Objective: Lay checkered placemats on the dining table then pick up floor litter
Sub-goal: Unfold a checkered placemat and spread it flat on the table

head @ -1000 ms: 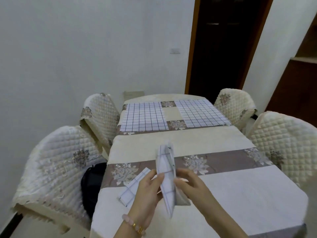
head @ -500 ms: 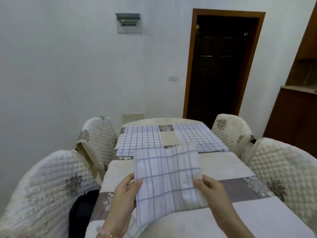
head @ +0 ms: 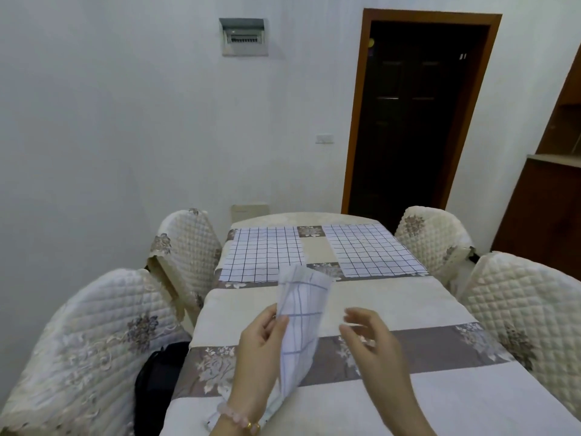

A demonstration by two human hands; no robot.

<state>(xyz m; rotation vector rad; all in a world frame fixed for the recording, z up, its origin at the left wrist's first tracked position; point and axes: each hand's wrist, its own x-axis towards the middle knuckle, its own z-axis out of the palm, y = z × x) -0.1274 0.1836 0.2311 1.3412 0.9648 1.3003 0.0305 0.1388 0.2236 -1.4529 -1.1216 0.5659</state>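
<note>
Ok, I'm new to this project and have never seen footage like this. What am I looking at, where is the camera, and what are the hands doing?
There is no machine here. A person works with bare hands, and every picture comes from one wide-angle camera worn on their head, looking forward and down. That is why you see only forearms and hands.

The left hand pinches the held placemat, a checkered cloth that is raised above the dining table and not yet spread. The right hand is beside it with loose fingers, holding nothing; it is blurred.

At the far end, the far-left placemat and the far-right placemat lie flat, side by side. Chairs in quilted covers stand along both sides. A black bag sits low on the left.
</note>
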